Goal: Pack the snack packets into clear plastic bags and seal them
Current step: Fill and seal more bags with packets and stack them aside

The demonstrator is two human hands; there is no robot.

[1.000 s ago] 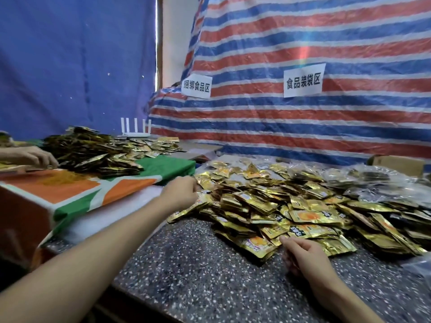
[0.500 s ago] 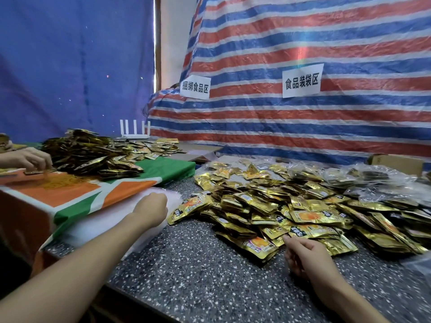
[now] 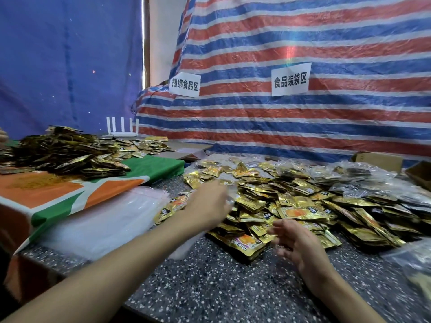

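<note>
Several gold snack packets lie in a wide heap on the speckled table. A stack of clear plastic bags lies at the table's left end. My left hand, blurred, is over the heap's left edge and grips a clear plastic bag that trails under my forearm. My right hand hovers at the heap's near edge with fingers spread and holds nothing.
Filled clear bags lie behind the heap at the right, near cardboard boxes. A second table with a green and orange cloth carries another packet pile. A white router stands behind it. The striped tarp closes off the back.
My left hand went from the heap to the clear bag stack and came back right with a bag. My right hand lifted from the table and spread its fingers.
</note>
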